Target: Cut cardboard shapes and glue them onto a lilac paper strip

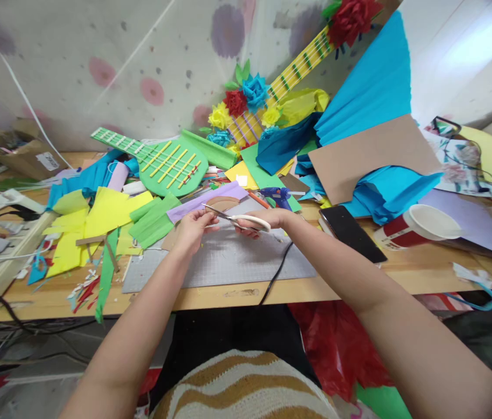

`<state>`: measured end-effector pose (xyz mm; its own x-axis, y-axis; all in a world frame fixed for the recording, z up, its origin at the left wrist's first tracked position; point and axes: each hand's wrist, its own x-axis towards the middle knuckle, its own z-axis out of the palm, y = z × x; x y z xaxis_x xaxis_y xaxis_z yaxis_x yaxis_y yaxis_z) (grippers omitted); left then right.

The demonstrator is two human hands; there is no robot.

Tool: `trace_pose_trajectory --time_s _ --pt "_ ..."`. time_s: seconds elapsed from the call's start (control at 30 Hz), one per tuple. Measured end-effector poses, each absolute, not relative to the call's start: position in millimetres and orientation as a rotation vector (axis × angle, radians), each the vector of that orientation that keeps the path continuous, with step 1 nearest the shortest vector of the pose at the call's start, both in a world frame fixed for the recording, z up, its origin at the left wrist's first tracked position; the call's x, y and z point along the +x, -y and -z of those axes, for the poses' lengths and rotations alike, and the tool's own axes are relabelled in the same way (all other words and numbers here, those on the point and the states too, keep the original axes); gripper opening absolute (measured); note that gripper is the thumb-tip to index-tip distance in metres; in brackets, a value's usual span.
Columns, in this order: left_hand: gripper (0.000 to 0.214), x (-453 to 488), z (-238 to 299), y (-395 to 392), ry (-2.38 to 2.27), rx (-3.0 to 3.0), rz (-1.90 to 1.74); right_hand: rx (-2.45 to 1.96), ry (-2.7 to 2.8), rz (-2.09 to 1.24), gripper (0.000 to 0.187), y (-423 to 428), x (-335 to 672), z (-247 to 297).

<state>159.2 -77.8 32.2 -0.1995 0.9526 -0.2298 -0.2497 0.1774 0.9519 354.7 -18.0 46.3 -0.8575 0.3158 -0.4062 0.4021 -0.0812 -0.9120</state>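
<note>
My right hand (pixel 267 219) is closed round the handles of white-handled scissors (pixel 255 222), whose blades point left toward my other hand. My left hand (pixel 194 231) pinches at the blade tips; whatever lies between its fingers is too small to make out. Both hands are above a grey cutting mat (pixel 246 270). Just behind them lie a strip of purple crepe paper (pixel 206 199) and a brown cardboard piece (pixel 224 203). A blue glue gun (pixel 281 195) rests behind my right hand.
A green paper guitar (pixel 176 169) and a flower-covered yellow one (pixel 246 125) stand at the back. Yellow paper (pixel 106 212) and scraps spread left, beside a power strip (pixel 8 270). A black phone (pixel 353 233), paper cup (pixel 420 226) and cardboard with blue crepe (pixel 370 145) are right.
</note>
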Motion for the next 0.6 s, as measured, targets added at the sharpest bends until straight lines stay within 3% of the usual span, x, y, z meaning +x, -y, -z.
trace_pose_trajectory --time_s 0.6 --pt "0.012 157.2 -28.8 77.4 -1.227 0.744 -1.248 0.952 -2.062 2.175 0.054 26.3 357.4 -44.0"
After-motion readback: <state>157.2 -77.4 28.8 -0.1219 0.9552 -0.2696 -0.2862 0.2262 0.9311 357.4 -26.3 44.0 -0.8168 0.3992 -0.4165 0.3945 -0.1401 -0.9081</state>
